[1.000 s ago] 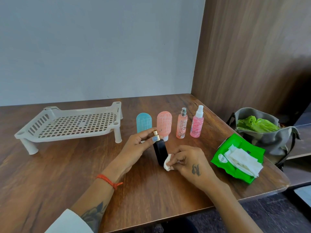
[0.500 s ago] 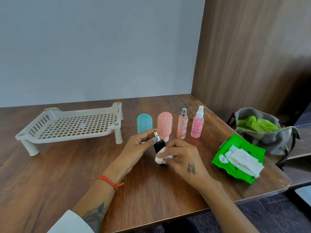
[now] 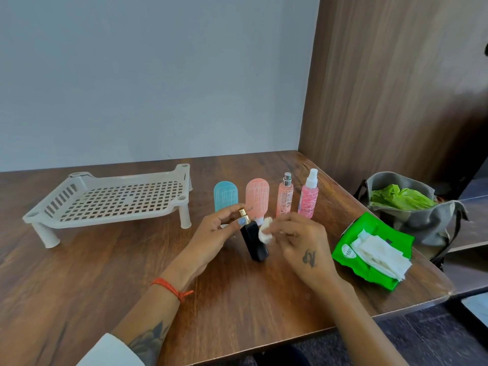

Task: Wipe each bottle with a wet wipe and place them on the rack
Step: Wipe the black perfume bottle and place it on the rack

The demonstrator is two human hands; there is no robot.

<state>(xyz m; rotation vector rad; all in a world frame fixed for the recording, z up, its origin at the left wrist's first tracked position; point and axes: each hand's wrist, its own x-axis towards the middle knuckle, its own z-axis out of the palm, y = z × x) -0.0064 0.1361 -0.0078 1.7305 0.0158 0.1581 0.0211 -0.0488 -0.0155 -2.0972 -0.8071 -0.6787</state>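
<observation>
Black bottle (image 3: 254, 240), glossy and flat-sided, upright on the wooden bench (image 3: 105, 273), tilted slightly. Left hand (image 3: 219, 233) pinching its gold cap (image 3: 243, 214) from the left; right hand (image 3: 303, 247) gripping a crumpled white wipe (image 3: 265, 231) pressed against the bottle's upper right side.

Just behind the black bottle, a row of four: blue tube (image 3: 225, 195) and orange tube (image 3: 257, 198), both round-topped and standing on their caps, then a slim peach spray (image 3: 285, 198) with metal nozzle and a pink spray (image 3: 308, 195) with white nozzle.

Far left of the black bottle, white plastic rack (image 3: 111, 202), grid-perforated, on four stubby legs.

Right of it, green wipe pack (image 3: 369, 249), open, with white sheets spilling out. Beyond that, off the bench, grey fabric bag (image 3: 422, 220) holding crumpled green plastic (image 3: 401, 198).
</observation>
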